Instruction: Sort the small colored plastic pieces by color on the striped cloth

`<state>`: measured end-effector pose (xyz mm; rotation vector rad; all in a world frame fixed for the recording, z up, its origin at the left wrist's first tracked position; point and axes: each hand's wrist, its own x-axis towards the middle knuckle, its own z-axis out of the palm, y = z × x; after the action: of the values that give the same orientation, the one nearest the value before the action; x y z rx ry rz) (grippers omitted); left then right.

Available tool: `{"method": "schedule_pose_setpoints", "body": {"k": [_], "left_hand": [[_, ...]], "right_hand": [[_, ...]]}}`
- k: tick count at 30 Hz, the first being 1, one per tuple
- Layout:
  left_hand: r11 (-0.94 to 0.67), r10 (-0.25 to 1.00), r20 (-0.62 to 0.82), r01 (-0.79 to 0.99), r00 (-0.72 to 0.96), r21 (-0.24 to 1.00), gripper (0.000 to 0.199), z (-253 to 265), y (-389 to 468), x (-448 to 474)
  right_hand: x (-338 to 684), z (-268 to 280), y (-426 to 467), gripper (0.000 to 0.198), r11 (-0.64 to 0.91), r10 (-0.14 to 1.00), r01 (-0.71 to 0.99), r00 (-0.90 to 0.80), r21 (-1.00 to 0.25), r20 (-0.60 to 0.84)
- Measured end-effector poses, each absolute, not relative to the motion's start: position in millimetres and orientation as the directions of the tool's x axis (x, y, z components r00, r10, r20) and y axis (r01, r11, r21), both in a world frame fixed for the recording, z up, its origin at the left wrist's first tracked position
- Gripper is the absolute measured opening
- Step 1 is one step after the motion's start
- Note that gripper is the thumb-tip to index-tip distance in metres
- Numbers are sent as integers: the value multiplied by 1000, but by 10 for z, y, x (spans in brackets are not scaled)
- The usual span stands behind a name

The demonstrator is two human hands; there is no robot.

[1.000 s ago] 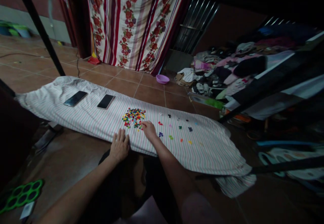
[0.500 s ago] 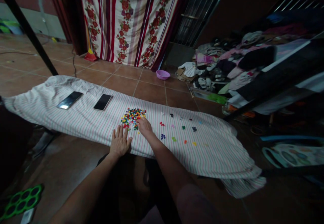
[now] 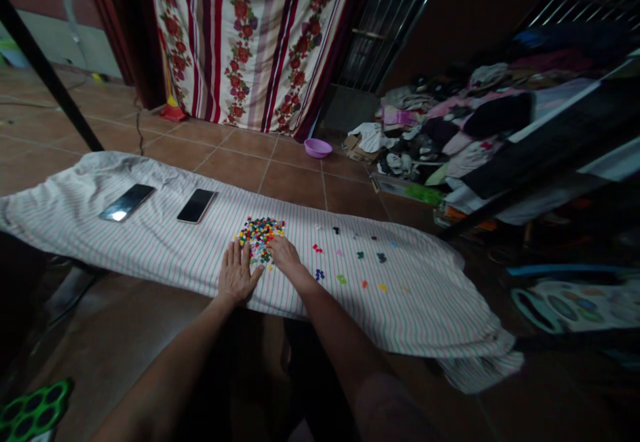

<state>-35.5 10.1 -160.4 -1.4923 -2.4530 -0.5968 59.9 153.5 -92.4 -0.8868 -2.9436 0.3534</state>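
Observation:
A mixed pile of tiny coloured pieces (image 3: 260,230), too small to name, lies on a striped cloth (image 3: 200,262). My left hand (image 3: 238,274) rests flat at the pile's near left edge, fingers stretched out. On the right side of the pile is my right hand (image 3: 284,254), its fingers curled down and together among the pieces; whatever they grip is hidden. Small single-colour groups are spread to the right, among them red pieces (image 3: 317,249), dark blue pieces (image 3: 319,274), lime green pieces (image 3: 341,279) and dark green pieces (image 3: 361,255).
Two phones, one showing a bright reflection (image 3: 127,203) and a darker one (image 3: 197,206), lie on the cloth's left part. Beyond are a purple basin (image 3: 318,148), a floral curtain (image 3: 250,49) and heaped clothes (image 3: 430,122). A green-ringed object (image 3: 36,410) is at lower left.
The whole view has shifted slightly, moving the scene a little to the left. Both hands stay at the pile in nearly the same pose.

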Motion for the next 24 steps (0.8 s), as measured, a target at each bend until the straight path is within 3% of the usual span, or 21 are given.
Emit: {"method": "schedule_pose_setpoints", "body": {"k": [9, 13, 19, 24], "left_hand": [[259, 887, 351, 953, -299, 157, 70, -1563, 353, -548], [269, 874, 374, 949, -311, 161, 62, -1564, 399, -579], [284, 868, 377, 946, -322, 155, 56, -1540, 420, -558], [285, 865, 382, 945, -325, 159, 55, -1489, 394, -534]], "right_hand": [[671, -1043, 1585, 20, 848, 483, 440, -870, -295, 93], [655, -1037, 1599, 20, 824, 503, 457, -862, -334, 60], [568, -900, 1566, 25, 800, 538, 528, -842, -284, -50], [565, -924, 1550, 24, 765, 575, 531, -818, -364, 13]]}}
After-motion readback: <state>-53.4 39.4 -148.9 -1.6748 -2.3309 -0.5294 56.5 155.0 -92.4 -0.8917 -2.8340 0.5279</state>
